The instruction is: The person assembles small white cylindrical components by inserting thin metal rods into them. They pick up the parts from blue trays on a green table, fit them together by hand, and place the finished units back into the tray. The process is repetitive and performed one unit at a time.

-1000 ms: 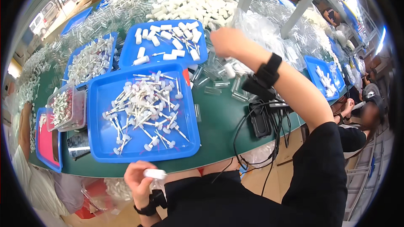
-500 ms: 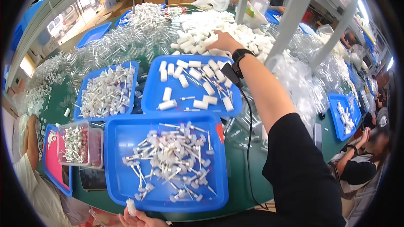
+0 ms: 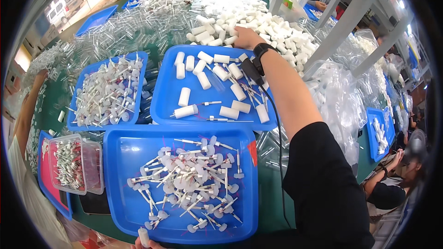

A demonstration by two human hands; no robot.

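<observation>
My left hand (image 3: 152,246), mostly cut off by the lower edge, grips a white cylinder (image 3: 144,237) held upright by the near tray's rim. My right hand (image 3: 248,38) reaches across to the pile of white cylinders (image 3: 274,30) and touches its near left side; the fingertips are hidden, so their grip is unclear. Below that wrist lies a blue tray (image 3: 161,99) of loose white cylinders and thin rods. One cylinder (image 3: 185,111) in it has a translucent cap and a thin rod. Nearest me, another blue tray (image 3: 127,207) holds heaped white stick parts with translucent knobs.
A third blue tray (image 3: 72,119) of similar parts stands left, near a clear plastic box (image 3: 94,168). Clear tubes (image 3: 115,34) cover the far left. A black cable (image 3: 281,175) hangs from my right wrist. Metal posts (image 3: 339,25) rise right. Another person's arm (image 3: 28,106) reaches in left.
The view has shifted slightly. My left hand and its cylinder sit lower in the picture. My right hand stays at the pile, its fingers less visible. The other person's arm has reached farther away.
</observation>
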